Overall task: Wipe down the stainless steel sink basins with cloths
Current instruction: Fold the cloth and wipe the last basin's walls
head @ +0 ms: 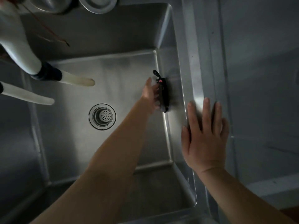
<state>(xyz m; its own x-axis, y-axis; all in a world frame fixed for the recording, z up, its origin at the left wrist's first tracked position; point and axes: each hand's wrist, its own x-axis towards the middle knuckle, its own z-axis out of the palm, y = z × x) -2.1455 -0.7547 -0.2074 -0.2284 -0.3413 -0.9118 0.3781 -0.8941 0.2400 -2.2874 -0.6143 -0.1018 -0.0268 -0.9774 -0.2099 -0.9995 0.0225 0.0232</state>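
A deep stainless steel sink basin (113, 81) fills the view, with a round strainer drain (102, 116) in its floor. My left hand (151, 94) reaches down into the basin and presses a dark cloth (163, 92) flat against the right inner wall. The hand and cloth are blurred. My right hand (204, 133) rests flat, fingers spread, on the sink's right rim (196, 88) and holds nothing.
Two white hose spouts (77, 80) (29, 95) hang over the basin from the upper left. Steel bowls or lids (97, 4) sit on the ledge behind. A second basin (14, 126) adjoins on the left. A pale wall (262, 62) lies to the right.
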